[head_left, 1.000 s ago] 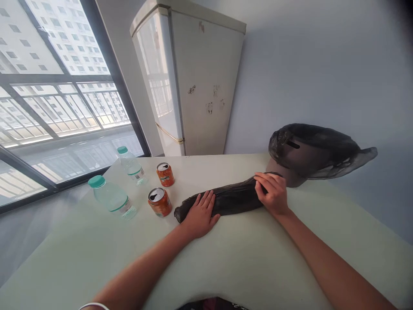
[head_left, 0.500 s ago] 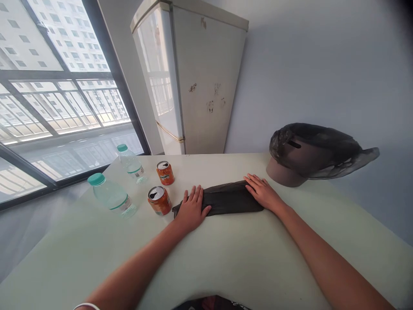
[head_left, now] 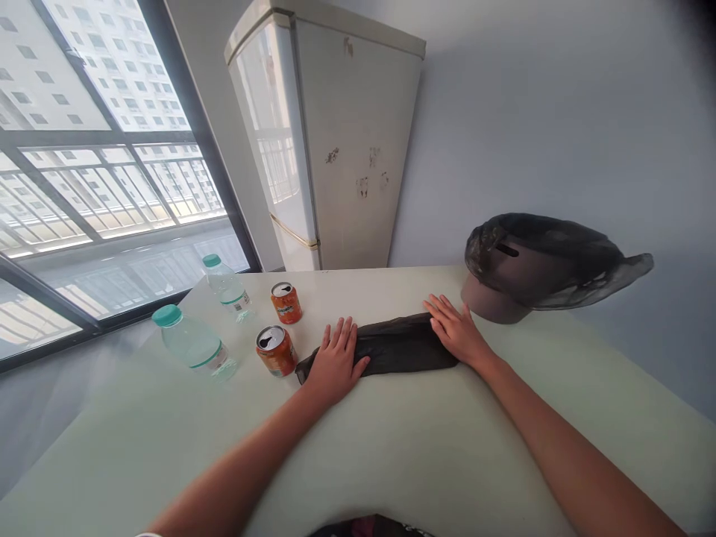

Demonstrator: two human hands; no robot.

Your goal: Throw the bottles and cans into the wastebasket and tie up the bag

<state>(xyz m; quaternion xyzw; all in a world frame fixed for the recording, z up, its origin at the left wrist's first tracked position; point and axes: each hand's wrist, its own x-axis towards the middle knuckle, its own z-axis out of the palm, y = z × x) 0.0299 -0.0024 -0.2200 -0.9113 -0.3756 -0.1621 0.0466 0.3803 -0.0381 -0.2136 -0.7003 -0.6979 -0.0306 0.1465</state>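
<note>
A black plastic bag (head_left: 400, 346), flattened into a long strip, lies on the pale table (head_left: 391, 447). My left hand (head_left: 335, 358) rests flat on its left part, fingers spread. On the right end of the strip lies my right hand (head_left: 456, 328), palm down with its fingers apart. Just left of the bag stands an orange can (head_left: 277, 354), its top open. Another orange can (head_left: 286, 304) is behind it.
Two clear bottles with green caps, one nearer (head_left: 193, 343) and one farther (head_left: 228, 289), stand at the left. A brownish bin (head_left: 497, 300) lined with black plastic is at the right. Beyond the table are a fridge (head_left: 358, 134) and a window (head_left: 112, 149).
My left hand has shifted very slightly to the right on the bag. The fingers of my right hand have moved a little, its thumb now raised. The bag's left end looks slightly more creased.
</note>
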